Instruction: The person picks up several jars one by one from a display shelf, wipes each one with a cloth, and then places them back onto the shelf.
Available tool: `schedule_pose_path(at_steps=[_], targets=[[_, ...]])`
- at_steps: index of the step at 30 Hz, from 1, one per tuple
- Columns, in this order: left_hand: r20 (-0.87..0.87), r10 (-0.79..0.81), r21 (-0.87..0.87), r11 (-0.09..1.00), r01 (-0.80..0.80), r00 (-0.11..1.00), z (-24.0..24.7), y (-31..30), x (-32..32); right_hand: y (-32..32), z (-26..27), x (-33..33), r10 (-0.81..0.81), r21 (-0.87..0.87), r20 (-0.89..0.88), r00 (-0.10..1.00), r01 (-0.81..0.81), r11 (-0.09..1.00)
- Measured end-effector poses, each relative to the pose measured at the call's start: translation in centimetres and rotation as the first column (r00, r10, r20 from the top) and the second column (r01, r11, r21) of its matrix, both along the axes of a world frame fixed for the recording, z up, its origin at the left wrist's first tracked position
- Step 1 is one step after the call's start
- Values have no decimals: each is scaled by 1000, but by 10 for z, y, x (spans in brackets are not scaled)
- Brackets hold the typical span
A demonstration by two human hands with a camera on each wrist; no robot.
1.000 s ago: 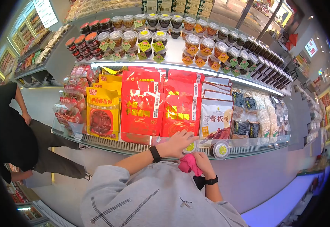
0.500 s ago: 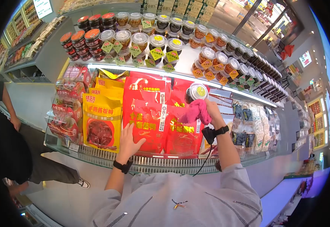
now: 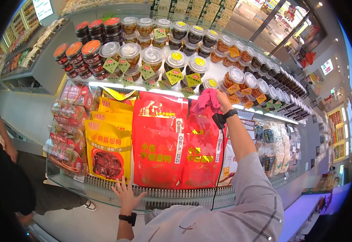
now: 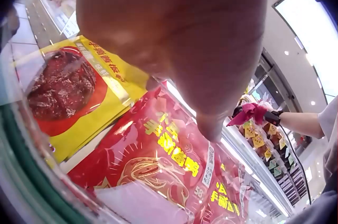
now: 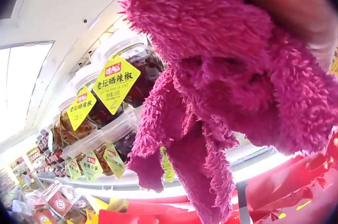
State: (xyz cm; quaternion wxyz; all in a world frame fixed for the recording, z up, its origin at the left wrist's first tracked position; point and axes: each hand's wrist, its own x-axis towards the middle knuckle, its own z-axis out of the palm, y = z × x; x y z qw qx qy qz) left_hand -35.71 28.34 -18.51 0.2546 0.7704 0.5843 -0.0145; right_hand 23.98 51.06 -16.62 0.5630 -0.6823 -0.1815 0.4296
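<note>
A pink fluffy cloth [image 3: 207, 101] hangs bunched in my right hand [image 3: 224, 102], which reaches to the front edge of the jar shelf. Just beyond the cloth, a clear-lidded jar [image 3: 210, 83] with a yellow round label stands between the dark chili jars and the orange-tagged jars. The cloth [image 5: 211, 65] fills much of the right wrist view and hides the fingertips and that jar. My left hand [image 3: 128, 197] is spread, fingers apart, over the case's front glass edge, nearest the yellow duck packet [image 3: 107, 151]. It holds nothing.
Stacked jars with diamond tags [image 3: 175, 62] line the upper shelf. Red packets [image 3: 158, 155] stand upright in the case below, with vacuum packs [image 3: 279, 137] to the right. A cable [image 3: 220, 169] runs down from the right wrist. Another person [image 3: 8, 173] stands at the left.
My right hand lifted the jar and cloth from the case's front edge up to the upper shelf. The left hand let go of the jar area and moved left, over the front glass.
</note>
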Motion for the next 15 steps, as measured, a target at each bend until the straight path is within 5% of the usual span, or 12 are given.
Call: schedule_pose_path(at_steps=[15], targets=[[27, 29, 81, 996, -31, 999, 1, -2, 5, 17, -18, 10, 148, 42, -157, 977, -143, 989]])
